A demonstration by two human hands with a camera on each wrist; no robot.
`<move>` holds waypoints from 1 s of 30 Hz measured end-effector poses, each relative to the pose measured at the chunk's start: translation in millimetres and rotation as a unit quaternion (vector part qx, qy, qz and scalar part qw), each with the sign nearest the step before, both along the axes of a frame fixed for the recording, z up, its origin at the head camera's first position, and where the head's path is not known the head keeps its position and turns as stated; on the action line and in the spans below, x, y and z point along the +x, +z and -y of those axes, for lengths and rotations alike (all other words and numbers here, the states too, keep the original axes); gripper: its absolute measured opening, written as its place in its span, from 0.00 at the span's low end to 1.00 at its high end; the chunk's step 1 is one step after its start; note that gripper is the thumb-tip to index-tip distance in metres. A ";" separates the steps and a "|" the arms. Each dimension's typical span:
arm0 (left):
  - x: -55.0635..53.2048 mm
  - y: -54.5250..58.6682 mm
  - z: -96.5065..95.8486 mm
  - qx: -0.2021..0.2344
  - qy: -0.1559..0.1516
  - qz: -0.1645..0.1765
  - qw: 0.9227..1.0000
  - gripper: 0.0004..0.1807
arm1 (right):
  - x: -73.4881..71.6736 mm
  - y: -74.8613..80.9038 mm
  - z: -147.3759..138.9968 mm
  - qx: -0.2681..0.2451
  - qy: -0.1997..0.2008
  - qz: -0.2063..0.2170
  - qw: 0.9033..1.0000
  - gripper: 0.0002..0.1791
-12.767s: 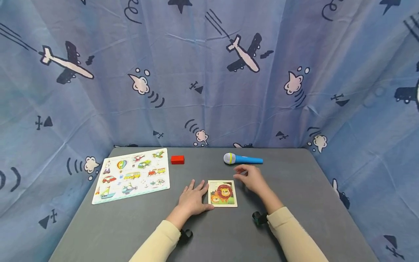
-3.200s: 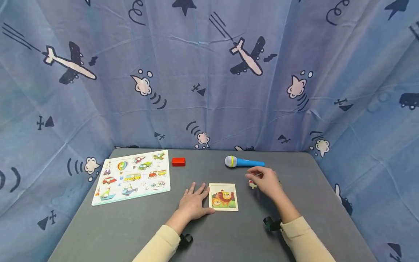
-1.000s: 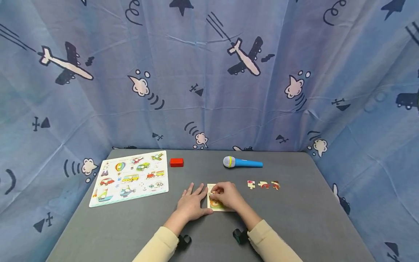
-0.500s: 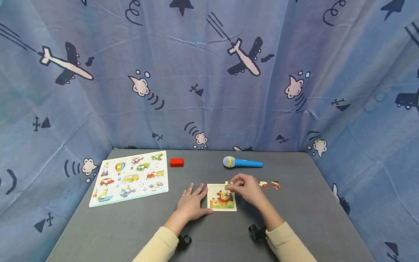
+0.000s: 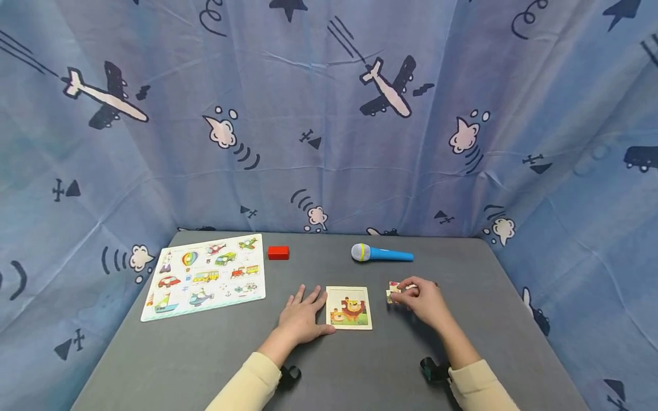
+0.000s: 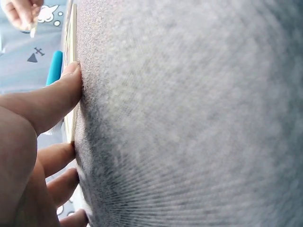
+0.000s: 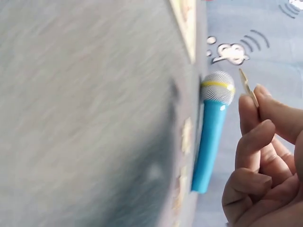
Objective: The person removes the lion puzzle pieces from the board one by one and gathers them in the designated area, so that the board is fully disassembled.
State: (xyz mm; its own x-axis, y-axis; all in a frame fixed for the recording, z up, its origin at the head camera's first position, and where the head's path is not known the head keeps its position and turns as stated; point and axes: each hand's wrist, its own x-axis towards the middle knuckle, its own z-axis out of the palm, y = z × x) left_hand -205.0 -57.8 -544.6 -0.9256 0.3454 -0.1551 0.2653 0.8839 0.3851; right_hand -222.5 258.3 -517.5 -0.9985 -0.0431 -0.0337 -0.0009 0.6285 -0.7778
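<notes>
A small square lion jigsaw puzzle (image 5: 336, 298) lies in its pale frame, its upper part bare. My left hand (image 5: 300, 319) rests spread on the table at the puzzle's left side, thumb and index fingertip against its edge, as the left wrist view shows. To the right of the puzzle, my right hand (image 5: 425, 299) pinches a puzzle piece (image 7: 247, 86) between thumb and index finger, above the table. Behind it lies a loose puzzle piece with pink on it (image 5: 393, 285). Other loose pieces (image 7: 186, 137) show on the table in the right wrist view, mostly hidden by the hand in the head view.
A blue toy microphone (image 5: 388, 254) lies behind the loose pieces. A red block (image 5: 278, 253) stands near the back edge. At the left lies a white vehicle picture board (image 5: 205, 294). A patterned blue curtain (image 5: 319, 142) hangs behind the grey table (image 5: 360, 374).
The picture was whole at first; several pieces have since come out of its upper part. My right hand has moved right from the puzzle's top-right corner with a piece. My left hand stays put.
</notes>
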 end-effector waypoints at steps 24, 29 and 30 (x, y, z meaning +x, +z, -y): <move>0.8 1.4 0.1 0.006 0.001 0.003 1.000 0.49 | -12.1 -22.3 -12.3 0.141 -0.024 0.018 0.990 0.15; 0.3 1.5 0.2 0.008 -0.001 0.001 1.000 0.49 | -11.5 -9.2 -10.0 0.127 -0.019 0.023 0.991 0.14; 0.3 1.2 0.2 0.010 -0.001 0.001 1.000 0.49 | -11.6 -6.3 -9.0 0.123 -0.016 0.019 0.992 0.14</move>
State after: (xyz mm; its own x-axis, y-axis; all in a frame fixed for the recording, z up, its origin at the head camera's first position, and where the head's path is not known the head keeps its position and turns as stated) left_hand -204.6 -58.0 -543.5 -0.9248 0.3496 -0.1503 0.2656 0.8759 0.4027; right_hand -234.0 267.3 -523.8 -0.9971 0.0032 -0.0765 0.0485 0.7989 -0.5995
